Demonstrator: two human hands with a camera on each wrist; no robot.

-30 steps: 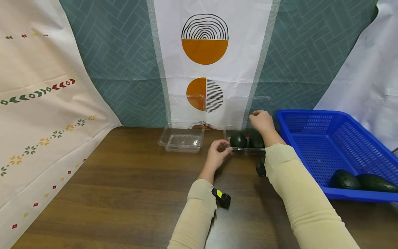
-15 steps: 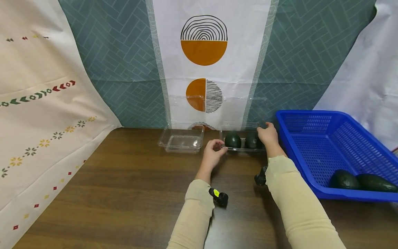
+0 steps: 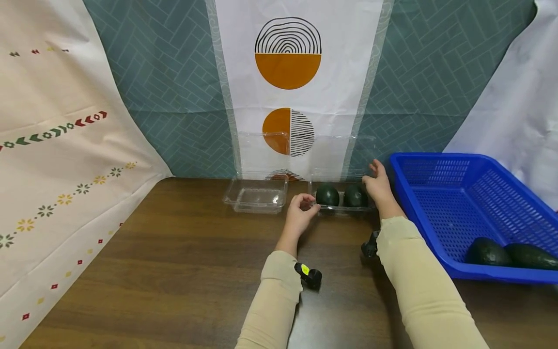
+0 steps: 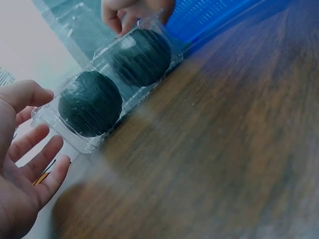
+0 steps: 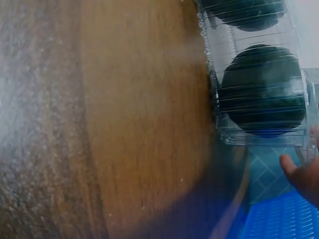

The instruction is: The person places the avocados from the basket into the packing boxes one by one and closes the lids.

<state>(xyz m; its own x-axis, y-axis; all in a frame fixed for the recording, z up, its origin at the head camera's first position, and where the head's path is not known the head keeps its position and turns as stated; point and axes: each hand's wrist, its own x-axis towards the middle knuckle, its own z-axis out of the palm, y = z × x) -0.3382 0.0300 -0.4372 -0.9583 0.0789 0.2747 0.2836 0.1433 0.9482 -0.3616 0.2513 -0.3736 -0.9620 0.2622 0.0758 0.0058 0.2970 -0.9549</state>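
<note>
A clear hinged plastic container (image 3: pixel 340 209) stands on the table with its lid raised behind it. Inside sit two dark green avocados, one on the left (image 3: pixel 327 195) and one on the right (image 3: pixel 355 196). My left hand (image 3: pixel 300 215) pinches the container's left front corner between thumb and index finger; in the left wrist view its other fingers spread loosely below the rim. At the container's right end is my right hand (image 3: pixel 378 188), fingers extended upward beside the lid's lower edge. In the right wrist view its thumb (image 5: pixel 289 166) points toward the container corner.
Left of it stands a second clear container (image 3: pixel 257 198), lid raised, with nothing inside. A blue plastic basket (image 3: pixel 425 242) on the right holds two more avocados (image 3: pixel 488 251) in its near corner. Patterned cloth (image 3: pixel 187 97) hangs behind the wooden table (image 3: pixel 174 271).
The container with the avocados has shifted slightly left with my left hand. My right hand has gone from above the right avocado to the container's right end, and its fingers have lifted.
</note>
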